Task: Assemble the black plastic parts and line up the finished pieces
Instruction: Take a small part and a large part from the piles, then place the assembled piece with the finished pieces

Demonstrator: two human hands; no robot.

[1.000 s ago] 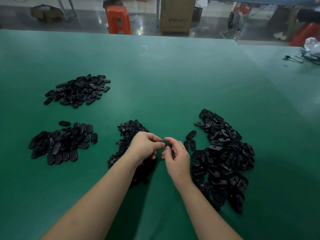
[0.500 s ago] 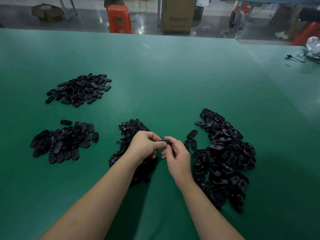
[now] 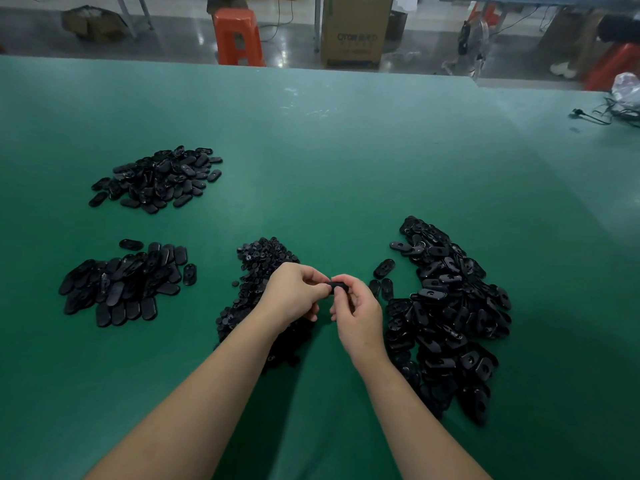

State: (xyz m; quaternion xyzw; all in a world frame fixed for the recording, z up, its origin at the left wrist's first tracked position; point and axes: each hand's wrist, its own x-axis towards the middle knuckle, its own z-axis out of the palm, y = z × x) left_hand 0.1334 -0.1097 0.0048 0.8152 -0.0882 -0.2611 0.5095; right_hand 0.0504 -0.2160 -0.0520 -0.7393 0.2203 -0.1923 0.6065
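Observation:
My left hand (image 3: 292, 294) and my right hand (image 3: 358, 315) meet above the green table (image 3: 329, 161), both pinching one small black oval part (image 3: 336, 285) between their fingertips. Most of that part is hidden by my fingers. A heap of small round black pieces (image 3: 258, 271) lies under and beyond my left hand. To the right of my right hand spreads a large heap of black oval shells (image 3: 446, 313). At the left, a group of oval pieces (image 3: 124, 284) lies partly in rows, with another heap of ovals (image 3: 157, 178) farther back.
Three loose oval parts (image 3: 382, 277) lie between my right hand and the big heap. Beyond the table's far edge stand an orange stool (image 3: 239, 38) and a cardboard box (image 3: 355, 29). Black cables (image 3: 609, 114) lie at the far right.
Both hands keep pinching the same part and have barely shifted; the fingers work slightly around it. The heaps have not moved.

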